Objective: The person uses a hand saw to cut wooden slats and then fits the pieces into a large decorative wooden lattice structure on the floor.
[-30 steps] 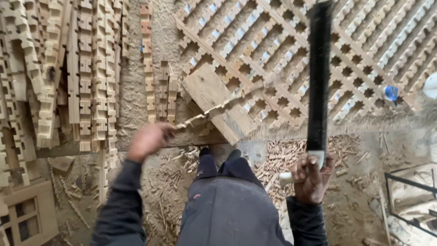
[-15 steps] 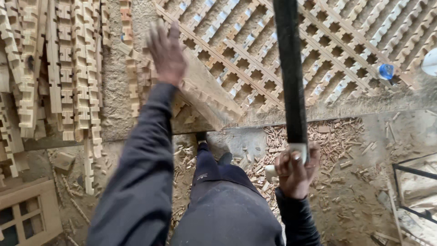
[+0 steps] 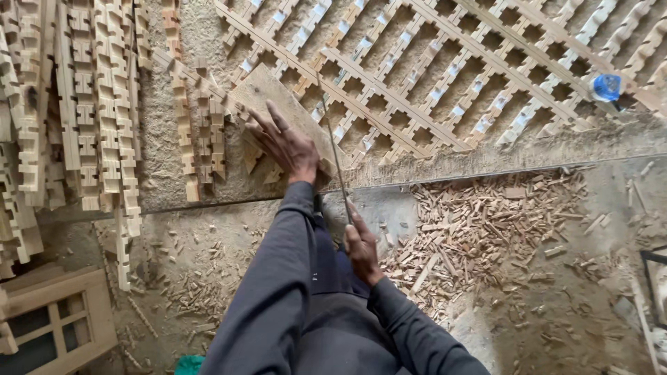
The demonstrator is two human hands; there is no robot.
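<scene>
Head cam: left hand point(image 3: 286, 146) lies flat with fingers spread, pinning the notched wooden strip point(image 3: 260, 149) onto the wood block point(image 3: 278, 104) so it can't shift. Right hand point(image 3: 361, 243), just below, grips the thin saw blade point(image 3: 335, 156) edge-on beside it.
</scene>
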